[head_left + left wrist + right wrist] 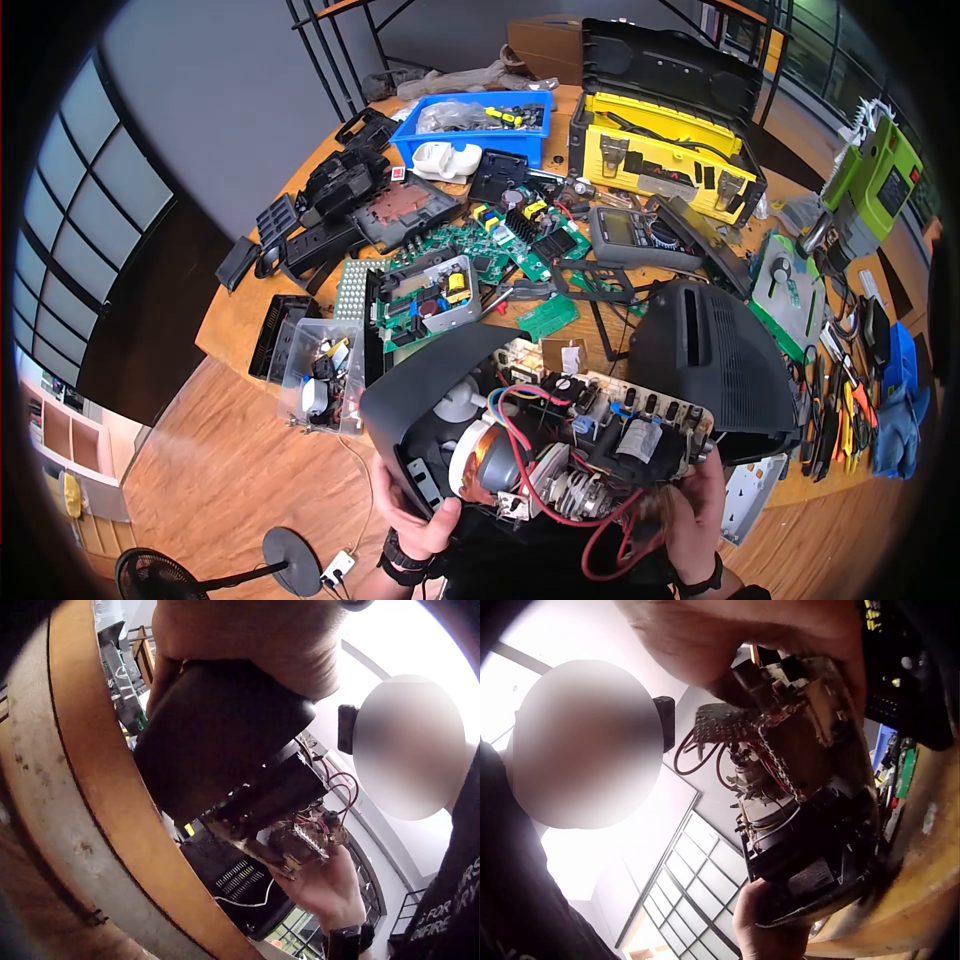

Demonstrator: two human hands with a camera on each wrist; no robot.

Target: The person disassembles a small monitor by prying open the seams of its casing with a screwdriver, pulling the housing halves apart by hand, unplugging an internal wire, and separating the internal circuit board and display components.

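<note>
An opened small CRT television, its dark front casing [395,400] facing away, is held over the table's near edge. Inside are the picture tube with its copper deflection coil [492,450], looping red wires [520,455] and a component-filled circuit board [645,405]. My left hand [418,520] grips the casing's left side, thumb on the near edge. My right hand [697,515] holds the board's right end, which its fingers partly wrap in the right wrist view. The left wrist view shows the casing's dark outside [225,739] beneath my left hand. A vented black back cover [715,350] sits beyond the right hand.
Green circuit boards [480,250] and black plastic parts [345,180] crowd the table. A blue bin [475,150] and yellow toolbox [650,165] stand behind. A clear box [322,375] sits left; hand tools [845,400] and a green saw [880,185] are at right.
</note>
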